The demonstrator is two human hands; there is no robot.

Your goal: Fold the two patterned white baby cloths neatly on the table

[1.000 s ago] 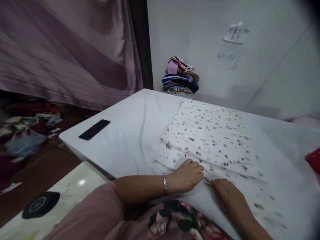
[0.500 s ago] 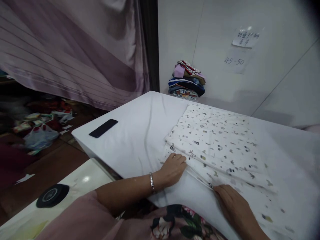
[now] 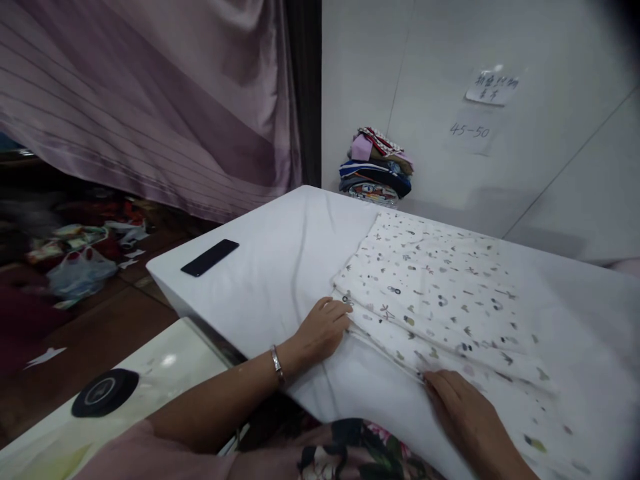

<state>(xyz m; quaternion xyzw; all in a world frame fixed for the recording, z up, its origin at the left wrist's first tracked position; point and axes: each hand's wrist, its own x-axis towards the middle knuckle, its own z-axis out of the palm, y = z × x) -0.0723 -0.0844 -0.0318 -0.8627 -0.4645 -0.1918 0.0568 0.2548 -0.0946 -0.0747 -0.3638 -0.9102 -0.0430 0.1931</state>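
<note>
A white cloth printed with small plants and other motifs lies spread on the white-covered table. Creases run across it near its front edge. My left hand, with a bracelet at the wrist, is closed on the cloth's near left corner. Farther right along the same edge, my right hand pinches the cloth between thumb and fingers. The thumbs are partly hidden, and between the hands the edge runs fairly straight.
A dark phone lies at the table's left. Folded fabrics are stacked behind the far edge, by the wall. A lower pale surface at the left holds a round black object. Plastic bags sit on the floor beneath a pink curtain.
My left hand has slid left along the cloth's near edge to its corner, away from my right hand. My right hand keeps its hold. The view has shifted slightly.
</note>
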